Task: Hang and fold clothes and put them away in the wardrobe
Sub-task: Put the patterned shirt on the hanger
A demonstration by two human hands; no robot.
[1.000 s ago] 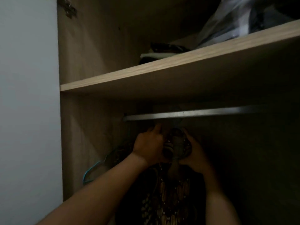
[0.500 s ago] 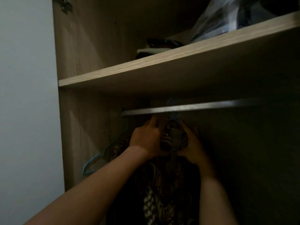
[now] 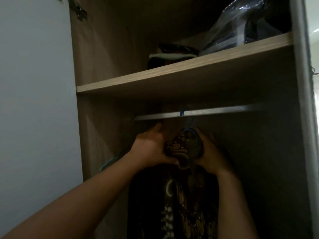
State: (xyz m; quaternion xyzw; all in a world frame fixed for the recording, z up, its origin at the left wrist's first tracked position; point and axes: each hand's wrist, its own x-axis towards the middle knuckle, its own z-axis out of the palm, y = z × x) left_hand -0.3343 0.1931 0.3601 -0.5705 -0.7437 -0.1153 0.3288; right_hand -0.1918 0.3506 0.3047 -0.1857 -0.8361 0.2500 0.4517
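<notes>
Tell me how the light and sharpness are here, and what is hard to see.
Head view: dim inside the wardrobe; light falls on the shelf edge and left wall; the patterned garment under the rail sinks into shadow; the left hand and right hand look slightly soft; sheen on the plastic bag.

Dim and soft throughout. Pale light comes from the left, brightening the wall (image 3: pixel 34 83) and the front edge of the shelf (image 3: pixel 172 71), while the space beneath sinks into heavy shadow. The rail (image 3: pixel 215 112) catches a dull gleam; the plastic bag (image 3: pixel 238 21) shows faint glare. The pattern on the shirt (image 3: pixel 181 204) is barely readable, and the left hand (image 3: pixel 151 149) and right hand (image 3: pixel 210 154) look smeared, perhaps from motion. The side panel (image 3: pixel 300 100) bows at the right edge.
</notes>
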